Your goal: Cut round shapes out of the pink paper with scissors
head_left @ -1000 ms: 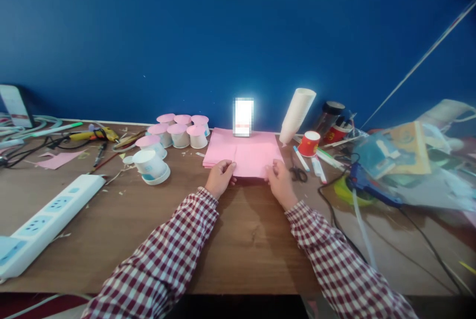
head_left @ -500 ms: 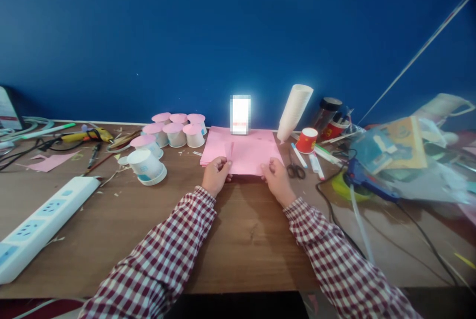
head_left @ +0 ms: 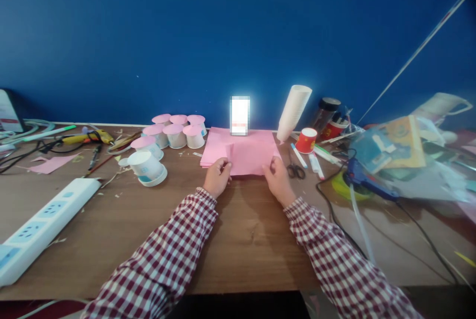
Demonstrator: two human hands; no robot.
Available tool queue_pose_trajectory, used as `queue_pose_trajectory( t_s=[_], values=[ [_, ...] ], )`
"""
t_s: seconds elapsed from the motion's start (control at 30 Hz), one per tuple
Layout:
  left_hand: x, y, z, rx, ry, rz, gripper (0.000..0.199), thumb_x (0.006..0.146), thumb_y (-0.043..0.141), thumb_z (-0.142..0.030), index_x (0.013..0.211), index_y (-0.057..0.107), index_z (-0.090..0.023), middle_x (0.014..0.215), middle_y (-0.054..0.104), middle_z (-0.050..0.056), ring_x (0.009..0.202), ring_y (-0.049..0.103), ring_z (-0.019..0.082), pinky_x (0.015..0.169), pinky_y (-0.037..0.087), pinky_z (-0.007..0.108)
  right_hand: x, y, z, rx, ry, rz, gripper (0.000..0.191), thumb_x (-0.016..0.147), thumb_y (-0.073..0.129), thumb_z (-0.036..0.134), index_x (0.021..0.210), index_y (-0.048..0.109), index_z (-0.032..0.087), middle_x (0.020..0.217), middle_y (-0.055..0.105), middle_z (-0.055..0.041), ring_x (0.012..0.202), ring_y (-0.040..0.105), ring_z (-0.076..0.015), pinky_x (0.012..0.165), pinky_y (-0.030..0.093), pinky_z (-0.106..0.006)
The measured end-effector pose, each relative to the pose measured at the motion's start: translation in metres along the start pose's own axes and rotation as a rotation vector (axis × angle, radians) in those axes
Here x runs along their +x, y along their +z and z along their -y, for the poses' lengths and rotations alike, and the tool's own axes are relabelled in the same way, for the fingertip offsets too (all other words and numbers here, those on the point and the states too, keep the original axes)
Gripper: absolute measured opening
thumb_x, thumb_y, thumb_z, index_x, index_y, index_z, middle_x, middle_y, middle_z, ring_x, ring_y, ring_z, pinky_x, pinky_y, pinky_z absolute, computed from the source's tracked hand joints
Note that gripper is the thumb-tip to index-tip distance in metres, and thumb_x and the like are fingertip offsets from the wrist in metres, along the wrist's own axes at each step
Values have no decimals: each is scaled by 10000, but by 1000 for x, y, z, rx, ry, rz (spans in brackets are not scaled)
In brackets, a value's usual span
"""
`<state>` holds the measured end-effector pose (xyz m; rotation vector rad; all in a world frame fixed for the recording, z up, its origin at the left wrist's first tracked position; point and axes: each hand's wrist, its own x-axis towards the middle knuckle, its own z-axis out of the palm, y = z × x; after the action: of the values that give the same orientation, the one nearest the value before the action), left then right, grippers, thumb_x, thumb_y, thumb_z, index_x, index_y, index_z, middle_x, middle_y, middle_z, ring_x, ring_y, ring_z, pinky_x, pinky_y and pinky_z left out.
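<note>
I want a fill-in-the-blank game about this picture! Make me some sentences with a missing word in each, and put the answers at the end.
1. The left hand and the right hand hold a sheet of paper coloured ____.
2. The wall is painted ____.
3. The scissors lie closer to the ____ hand.
4. The power strip lies to the ____ (left or right) of both hands.

Missing words: pink; blue; right; left.
</note>
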<state>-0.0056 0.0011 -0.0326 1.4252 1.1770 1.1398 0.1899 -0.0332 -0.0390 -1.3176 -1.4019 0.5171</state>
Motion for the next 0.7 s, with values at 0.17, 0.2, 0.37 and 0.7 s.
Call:
queue_pose_trajectory(
  t_s=[0.17, 0.2, 0.37, 0.7],
  values=[
    [-2, -3, 0, 72, 90, -8, 92, 787, 523, -247, 847, 545, -182, 552, 526, -49, 408, 486, 86, 409, 379, 187, 0, 0, 7, 80, 1, 22, 247, 816, 565, 267, 1040, 520, 173, 981, 668, -103, 879, 647, -210, 768, 513, -344],
    [-2, -3, 1, 77, 114, -5, 108, 777, 521, -222, 872, 548, -179, 627, 569, -30, 443, 507, 84, 435, 390, 189, 0, 0, 8, 78, 5, 30, 254, 804, 574, 264, 1035, 521, 172, 976, 668, -100, 868, 647, -208, 764, 514, -344],
    [-1, -1, 6, 65, 164, 79, 278, 715, 548, -156, 993, 538, -161, 861, 638, 27, 586, 570, 98, 556, 440, 214, 1, 0, 10, 5, 4, 42, 249, 751, 603, 249, 976, 524, 178, 917, 652, -69, 791, 620, -192, 718, 514, -330],
    [-5, 0, 0, 217, 218, 13, 194, 724, 571, -218, 910, 590, -164, 647, 565, -26, 512, 485, 102, 514, 397, 227, -2, 0, 17, 29, -50, 24, 255, 755, 596, 244, 992, 526, 180, 888, 638, -49, 789, 598, -198, 739, 498, -334]
  ],
)
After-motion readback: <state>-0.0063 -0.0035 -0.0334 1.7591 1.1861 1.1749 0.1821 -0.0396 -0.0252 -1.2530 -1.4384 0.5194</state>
